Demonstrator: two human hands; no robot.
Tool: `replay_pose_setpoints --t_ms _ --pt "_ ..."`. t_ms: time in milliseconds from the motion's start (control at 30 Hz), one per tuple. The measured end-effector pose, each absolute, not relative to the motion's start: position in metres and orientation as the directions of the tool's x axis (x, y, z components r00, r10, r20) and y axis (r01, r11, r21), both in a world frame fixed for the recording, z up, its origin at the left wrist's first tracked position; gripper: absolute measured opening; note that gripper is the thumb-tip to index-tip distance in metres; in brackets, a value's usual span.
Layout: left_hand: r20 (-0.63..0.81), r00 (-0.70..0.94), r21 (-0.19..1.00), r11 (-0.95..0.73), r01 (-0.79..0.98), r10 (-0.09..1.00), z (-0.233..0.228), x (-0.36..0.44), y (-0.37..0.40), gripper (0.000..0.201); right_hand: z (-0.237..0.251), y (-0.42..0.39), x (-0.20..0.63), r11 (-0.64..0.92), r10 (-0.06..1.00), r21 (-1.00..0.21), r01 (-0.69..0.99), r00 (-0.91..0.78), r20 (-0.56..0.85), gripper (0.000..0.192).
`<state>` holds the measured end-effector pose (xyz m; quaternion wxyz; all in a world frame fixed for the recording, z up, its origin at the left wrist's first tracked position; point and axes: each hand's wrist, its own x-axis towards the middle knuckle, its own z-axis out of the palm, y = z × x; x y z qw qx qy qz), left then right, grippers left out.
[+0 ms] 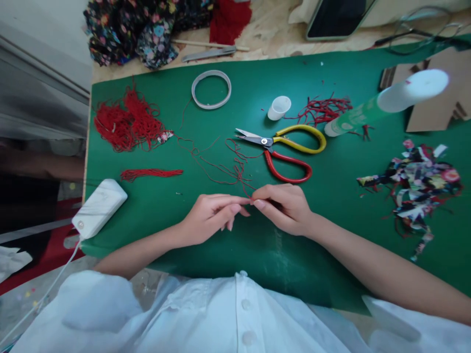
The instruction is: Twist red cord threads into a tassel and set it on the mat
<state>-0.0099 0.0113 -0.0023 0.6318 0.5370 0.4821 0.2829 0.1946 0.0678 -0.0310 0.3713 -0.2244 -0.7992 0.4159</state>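
Observation:
My right hand (282, 208) pinches a thin red thread (240, 177) between thumb and forefinger near the front of the green mat. The thread runs up and left in loose tangles. My left hand (213, 215) reaches in from the left, its forefinger stretched so the tip touches my right fingertips. Its other fingers are loosely curled and apart, and I see nothing held in them. Just beyond my right hand lie scissors (265, 142) with one yellow and one red handle, blades slightly parted. A red thread tassel (151, 173) lies to the left of my hands.
A red thread bundle (127, 122), a white ring (193, 93), a small white cup (279, 108) and thread scraps (326, 109) lie farther back. A green-and-white bottle (386, 100) stands right, near fabric scraps (423, 184). A white corded device (99, 208) sits at the left edge.

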Motion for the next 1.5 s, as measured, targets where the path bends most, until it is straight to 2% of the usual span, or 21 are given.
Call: replay_pose_setpoints --t_ms 67,133,300,433,567,667,733,833,967,1067,1233,1367,1500 --pt "-0.438 0.33 0.879 0.476 -0.037 0.836 -0.009 0.003 0.019 0.048 -0.033 0.065 0.193 0.624 0.625 -0.781 0.032 -0.621 0.473 0.01" --pt "-0.495 0.31 0.796 0.567 -0.212 0.812 -0.015 0.01 0.028 0.044 -0.034 0.063 0.192 0.686 0.592 -0.725 0.056 -0.621 0.513 0.009" --pt "-0.417 0.261 0.708 0.492 -0.506 0.87 -0.02 0.008 0.046 0.026 -0.034 0.061 0.191 0.74 0.574 -0.659 0.139 -0.641 0.51 0.011" --pt "-0.36 0.382 0.566 0.525 -0.636 0.851 -0.013 -0.007 0.05 0.019 -0.033 0.062 0.193 0.739 0.533 -0.672 0.042 -0.646 0.546 0.019" --pt "-0.296 0.553 0.523 0.617 -0.589 0.779 -0.012 -0.015 0.046 0.022 -0.032 0.062 0.194 0.787 0.451 -0.615 -0.047 -0.638 0.625 0.032" --pt "-0.328 0.643 0.61 0.675 -0.415 0.692 -0.017 -0.014 0.043 0.027 -0.03 0.061 0.195 0.862 0.376 -0.506 -0.029 -0.634 0.676 0.036" --pt "-0.355 0.704 0.669 0.693 -0.269 0.615 -0.018 -0.012 0.043 0.029 -0.03 0.061 0.196 0.918 0.3 -0.396 -0.024 -0.611 0.732 0.036" --pt "-0.389 0.777 0.686 0.719 -0.114 0.494 -0.016 -0.012 0.045 0.032 -0.03 0.06 0.195 0.964 0.168 -0.256 -0.076 -0.573 0.802 0.034" --pt "-0.398 0.806 0.655 0.751 -0.086 0.439 -0.014 -0.014 0.046 0.033 -0.031 0.057 0.189 0.963 0.081 -0.216 -0.16 -0.595 0.8 0.027" --pt "-0.391 0.782 0.582 0.789 -0.198 0.485 -0.017 -0.013 0.044 0.031 -0.031 0.054 0.186 0.951 0.079 -0.248 -0.184 -0.632 0.771 0.023" --pt "-0.413 0.606 0.416 0.733 -0.539 0.68 -0.02 -0.008 0.044 0.024 -0.032 0.053 0.188 0.95 0.104 -0.275 -0.15 -0.678 0.727 0.024" --pt "-0.41 0.525 0.414 0.665 -0.621 0.746 -0.017 -0.008 0.048 0.022 -0.03 0.054 0.192 0.955 0.094 -0.259 -0.143 -0.682 0.725 0.027" --pt "-0.438 0.485 0.438 0.651 -0.62 0.757 -0.017 -0.008 0.048 0.024 -0.029 0.052 0.192 0.959 0.056 -0.223 -0.176 -0.652 0.756 0.017"
